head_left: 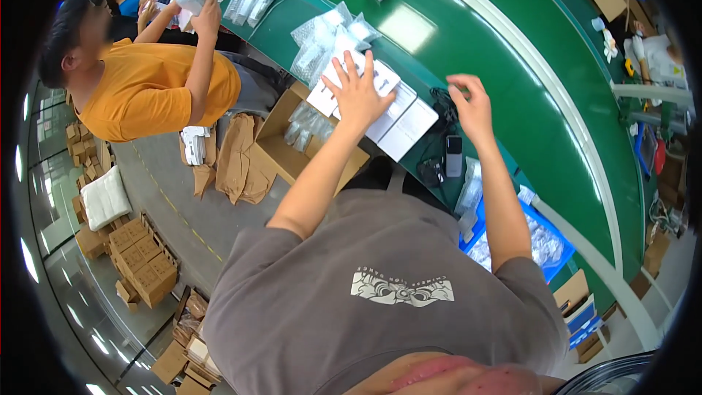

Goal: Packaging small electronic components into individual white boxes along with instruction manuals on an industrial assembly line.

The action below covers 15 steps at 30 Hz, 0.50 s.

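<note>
Hands spread over white cartons at the green belt

Both forearms are reaching up from the lower edge toward the green conveyor table [512,80]. The left hand [358,91] is lying flat, fingers splayed open, pressing on a row of flat white boxes [406,121] at the table's near edge. The right hand [472,106] is hovering beside them, fingers curled over a black cable bundle [441,102]; whether it is gripping is unclear.

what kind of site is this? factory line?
Most likely a factory packing line. A long green conveyor belt runs past the workers, with white flat boxes and clear bagged parts beside it. Stacked cardboard cartons stand on the floor, and a co-worker in an orange shirt handles bags nearby.
</note>
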Each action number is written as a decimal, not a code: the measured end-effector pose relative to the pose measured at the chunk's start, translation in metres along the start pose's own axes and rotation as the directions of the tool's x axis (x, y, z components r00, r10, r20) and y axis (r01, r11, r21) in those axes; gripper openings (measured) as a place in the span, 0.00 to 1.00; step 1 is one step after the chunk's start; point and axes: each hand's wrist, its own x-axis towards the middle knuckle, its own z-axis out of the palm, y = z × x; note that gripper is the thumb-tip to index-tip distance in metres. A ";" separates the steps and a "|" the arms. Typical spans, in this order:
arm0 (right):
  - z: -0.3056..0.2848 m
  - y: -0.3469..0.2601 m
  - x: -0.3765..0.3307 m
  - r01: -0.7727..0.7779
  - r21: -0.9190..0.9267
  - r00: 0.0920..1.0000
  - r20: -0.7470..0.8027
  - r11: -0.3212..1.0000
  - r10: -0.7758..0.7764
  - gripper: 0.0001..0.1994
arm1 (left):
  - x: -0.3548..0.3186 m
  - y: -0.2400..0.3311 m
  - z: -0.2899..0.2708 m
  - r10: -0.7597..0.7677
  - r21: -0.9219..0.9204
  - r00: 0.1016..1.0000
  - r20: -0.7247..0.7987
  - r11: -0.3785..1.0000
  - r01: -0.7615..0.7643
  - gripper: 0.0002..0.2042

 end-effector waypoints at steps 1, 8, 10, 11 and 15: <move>0.015 -0.002 0.032 0.074 -0.035 0.997 0.023 0.997 -0.073 0.11 | 0.000 0.000 -0.002 -0.009 0.004 1.000 -0.011 1.000 0.009 0.53; 0.156 0.025 0.263 0.454 -0.425 0.862 -0.014 0.783 -0.507 0.15 | -0.005 0.002 -0.025 -0.006 -0.345 0.985 -0.174 0.937 -0.055 0.39; 0.176 0.032 0.284 0.393 -0.621 0.899 0.105 0.678 -0.425 0.15 | -0.026 -0.008 -0.034 0.008 -0.348 0.978 -0.207 0.934 -0.081 0.35; 0.179 0.034 0.293 0.359 -0.713 0.916 0.147 0.602 -0.372 0.16 | -0.033 -0.012 -0.039 0.029 -0.359 0.970 -0.241 0.926 -0.117 0.31; 0.155 0.064 0.292 0.444 -0.714 0.871 0.202 0.541 -0.449 0.12 | -0.025 -0.026 -0.046 0.105 -0.528 0.939 -0.326 0.804 -0.274 0.26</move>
